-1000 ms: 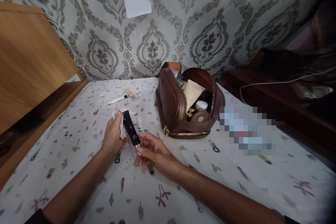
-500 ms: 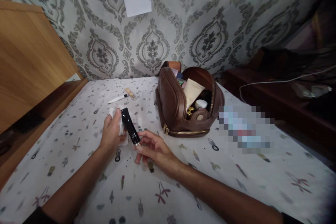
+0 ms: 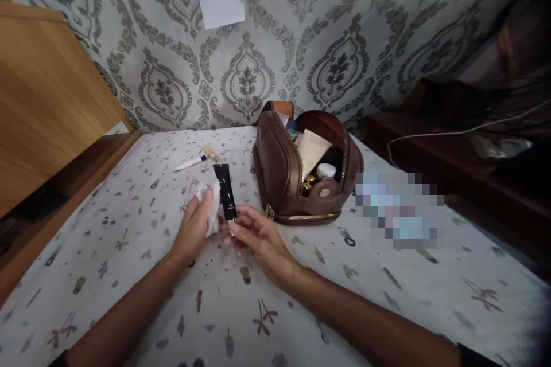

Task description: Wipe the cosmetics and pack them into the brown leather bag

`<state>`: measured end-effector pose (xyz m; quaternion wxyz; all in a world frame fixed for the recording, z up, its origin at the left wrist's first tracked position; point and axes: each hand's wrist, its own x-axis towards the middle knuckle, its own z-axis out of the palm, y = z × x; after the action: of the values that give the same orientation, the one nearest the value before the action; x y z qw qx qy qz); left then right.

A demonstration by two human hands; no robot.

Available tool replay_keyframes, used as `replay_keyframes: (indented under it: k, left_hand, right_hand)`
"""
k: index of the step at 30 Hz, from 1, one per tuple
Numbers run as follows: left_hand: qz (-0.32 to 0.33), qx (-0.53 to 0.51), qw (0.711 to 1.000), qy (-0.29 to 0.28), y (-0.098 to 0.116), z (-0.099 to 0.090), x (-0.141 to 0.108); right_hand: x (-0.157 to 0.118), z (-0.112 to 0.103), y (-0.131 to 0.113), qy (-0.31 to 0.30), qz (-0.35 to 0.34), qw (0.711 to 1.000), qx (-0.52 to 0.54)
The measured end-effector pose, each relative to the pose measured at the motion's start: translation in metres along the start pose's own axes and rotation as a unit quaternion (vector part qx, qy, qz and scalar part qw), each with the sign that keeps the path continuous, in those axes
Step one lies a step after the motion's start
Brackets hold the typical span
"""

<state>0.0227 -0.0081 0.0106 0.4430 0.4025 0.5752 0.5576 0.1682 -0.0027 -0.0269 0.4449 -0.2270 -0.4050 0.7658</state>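
Pinched by its silvery cap end, a glossy black cosmetic tube stands nearly upright in my right hand, its flat end up. My left hand is closed on a crumpled white tissue, just left of the tube; whether tissue and tube touch is hard to tell. Beyond my hands, a white pen-like tube with a black end and a small beige tube lie on the patterned sheet. To the right stands an unzipped brown cosmetic bag, holding a cream tube and a white-lidded jar.
A blurred-out pale blue item lies right of the bag. The white patterned sheet covers the surface up to the wallpapered wall. A wooden panel borders the left; a dark red ledge with a white cable is at right.
The black tube has swung more upright and shifted right. My left hand with the tissue has come away from the tube's upper end and moved lower and to the right.
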Motion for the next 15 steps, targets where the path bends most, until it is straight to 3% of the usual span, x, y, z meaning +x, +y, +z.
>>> replay_keyframes:
  k: [5, 7, 10, 15]
  left_hand:
    - [0.026, 0.086, 0.991, -0.104, -0.0018, 0.0074, -0.0126]
    - [0.030, 0.086, 0.989, -0.120, -0.0023, 0.0092, -0.0134]
    - [0.043, 0.076, 0.989, -0.115, -0.0001, 0.0096, -0.0128]
    - [0.024, 0.060, 0.996, -0.060, 0.0017, 0.0035, -0.0075]
  right_hand:
    - [0.0016, -0.0020, 0.0022, 0.004, -0.065, 0.997, -0.041]
    - [0.0014, -0.0033, 0.0026, -0.005, -0.078, 0.994, -0.070]
    - [0.0001, -0.0052, 0.0037, -0.019, -0.079, 0.990, -0.114]
    - [-0.0033, -0.0049, 0.0075, -0.045, -0.068, 0.986, -0.149]
